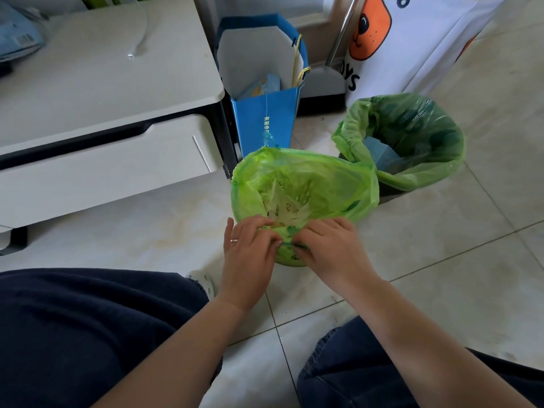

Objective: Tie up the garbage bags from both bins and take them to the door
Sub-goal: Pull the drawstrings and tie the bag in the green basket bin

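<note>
A green garbage bag (303,184) lines the near bin on the tiled floor (441,260), its mouth open, with paper scraps inside. The left hand (250,245) and right hand (329,245) are close together, fingers pinching the bag's near rim. Just behind to the right, touching it, stands a second green-lined bin (412,139). A blue paper gift bag (265,119) stands directly behind, beside a white drawer cabinet (103,136). Dark-trousered knees (88,334) frame the foreground.
</note>
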`<action>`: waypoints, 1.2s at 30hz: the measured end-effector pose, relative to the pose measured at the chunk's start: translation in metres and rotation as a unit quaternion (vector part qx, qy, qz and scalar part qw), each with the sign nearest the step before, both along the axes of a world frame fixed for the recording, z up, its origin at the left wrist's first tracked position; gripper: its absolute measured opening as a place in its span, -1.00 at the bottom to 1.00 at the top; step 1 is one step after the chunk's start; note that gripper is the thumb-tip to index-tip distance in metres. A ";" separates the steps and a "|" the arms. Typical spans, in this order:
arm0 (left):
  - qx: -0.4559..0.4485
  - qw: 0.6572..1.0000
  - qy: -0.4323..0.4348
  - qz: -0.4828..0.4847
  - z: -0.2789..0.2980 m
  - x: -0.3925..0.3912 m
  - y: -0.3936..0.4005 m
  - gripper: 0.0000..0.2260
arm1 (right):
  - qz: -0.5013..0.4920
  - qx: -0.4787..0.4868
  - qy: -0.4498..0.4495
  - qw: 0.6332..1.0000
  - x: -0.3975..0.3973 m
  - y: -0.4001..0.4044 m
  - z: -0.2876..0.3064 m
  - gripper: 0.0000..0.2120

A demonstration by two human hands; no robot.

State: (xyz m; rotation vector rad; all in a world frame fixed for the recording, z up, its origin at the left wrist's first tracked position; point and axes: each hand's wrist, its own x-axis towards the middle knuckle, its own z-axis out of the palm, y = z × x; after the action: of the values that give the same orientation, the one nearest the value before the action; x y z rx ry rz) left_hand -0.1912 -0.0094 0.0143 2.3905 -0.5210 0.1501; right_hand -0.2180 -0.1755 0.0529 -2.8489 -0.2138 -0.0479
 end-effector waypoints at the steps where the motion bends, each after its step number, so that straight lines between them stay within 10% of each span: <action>1: -0.014 1.000 -0.001 -0.009 0.002 0.000 0.000 -0.92 | -0.001 0.011 -0.006 1.000 0.001 0.001 0.000 -0.87; 8: -0.074 0.996 0.010 -0.045 0.017 -0.009 -0.016 -0.60 | -0.031 0.184 -0.072 0.980 0.008 0.011 0.033 -0.85; 15: -0.250 0.965 0.077 0.022 0.039 0.006 -0.063 -0.85 | -0.087 0.293 -0.095 0.948 0.012 0.012 0.060 -0.85; 30: -0.051 0.994 0.089 0.036 -0.013 0.008 -0.033 -0.66 | -0.192 0.531 -0.080 0.822 0.024 -0.001 0.100 -0.90; 36: -0.107 0.988 0.110 0.022 -0.008 0.021 -0.025 -0.67 | -0.193 0.582 -0.044 0.789 0.034 -0.001 0.102 -0.84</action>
State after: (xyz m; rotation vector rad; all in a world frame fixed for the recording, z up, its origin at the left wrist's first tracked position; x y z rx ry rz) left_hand -0.1701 -0.0348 0.0068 2.1760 -0.3304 -0.0381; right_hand -0.1844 -0.1768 0.1547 -1.5928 0.3033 -0.2849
